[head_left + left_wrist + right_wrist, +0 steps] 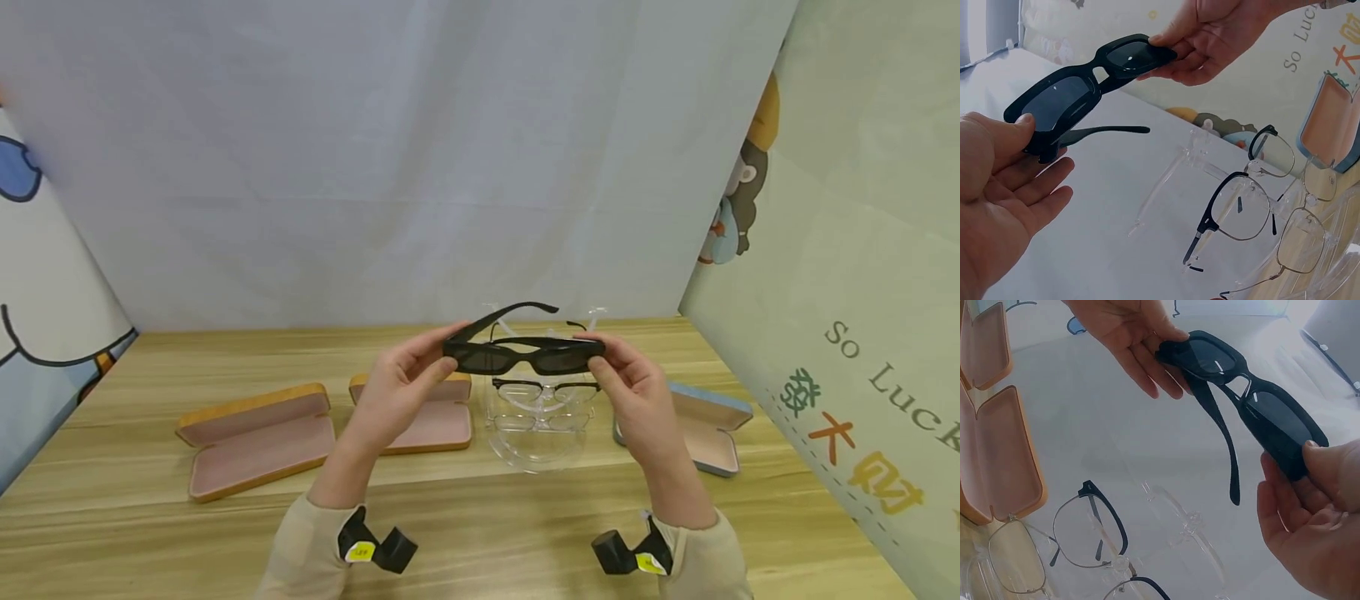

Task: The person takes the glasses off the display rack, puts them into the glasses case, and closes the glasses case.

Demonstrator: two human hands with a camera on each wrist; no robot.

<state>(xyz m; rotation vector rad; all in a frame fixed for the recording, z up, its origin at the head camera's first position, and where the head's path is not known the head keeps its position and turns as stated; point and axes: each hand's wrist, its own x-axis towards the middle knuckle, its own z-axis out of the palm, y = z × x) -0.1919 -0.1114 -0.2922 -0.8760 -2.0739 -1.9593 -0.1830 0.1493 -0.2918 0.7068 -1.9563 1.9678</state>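
Both hands hold up a pair of black sunglasses (561,362) in front of a clear display stand. My left hand (382,402) pinches one end of the frame, its thumb on the lens edge. At the other end, my right hand (647,407) grips with thumb in front and fingers behind. One temple arm (1221,428) stands out from the left-hand end; the other lies folded behind the lenses. Just below on the stand (531,460) sit black-browed eyeglasses (517,383) and a thin-rimmed pair (513,428). Another pair is partly hidden behind the sunglasses.
Two orange eyeglass cases with pink lining, one at far left (258,454) and one beside my left hand (435,427), lie open on the wooden table (465,533). An open blue case (708,407) lies to the right. A pale cloth (315,167) hangs behind.
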